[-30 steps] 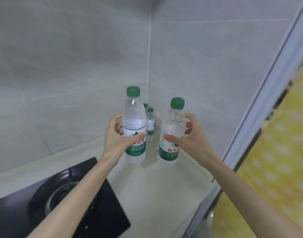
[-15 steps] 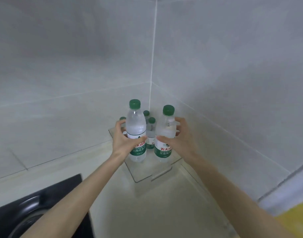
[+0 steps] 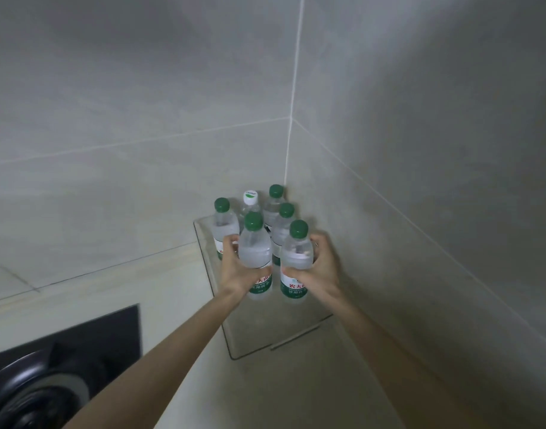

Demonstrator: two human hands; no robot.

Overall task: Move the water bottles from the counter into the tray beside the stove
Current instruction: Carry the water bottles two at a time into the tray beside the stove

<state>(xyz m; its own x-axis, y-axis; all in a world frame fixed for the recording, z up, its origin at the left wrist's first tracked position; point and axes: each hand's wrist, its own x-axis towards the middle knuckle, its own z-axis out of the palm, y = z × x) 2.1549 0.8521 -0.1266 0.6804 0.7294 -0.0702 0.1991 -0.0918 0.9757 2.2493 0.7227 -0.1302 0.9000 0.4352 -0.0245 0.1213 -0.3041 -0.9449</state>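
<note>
My left hand (image 3: 234, 270) grips a clear water bottle (image 3: 255, 252) with a green cap and green label. My right hand (image 3: 319, 269) grips a second, matching bottle (image 3: 296, 258). Both bottles stand upright over the clear tray (image 3: 250, 348) in the counter corner, side by side at its middle; whether they touch its floor I cannot tell. Behind them in the tray stand several more bottles: three with green caps (image 3: 224, 222) and one with a white cap (image 3: 250, 199).
The black gas stove (image 3: 64, 363) with its burner lies at the lower left, left of the tray. Grey tiled walls (image 3: 389, 150) meet in a corner right behind the tray. Pale counter (image 3: 281, 391) stretches in front of the tray.
Both hands have carried their bottles forward and down over the tray, close to the bottles at the back. The view has shifted toward the corner, showing more bottles.
</note>
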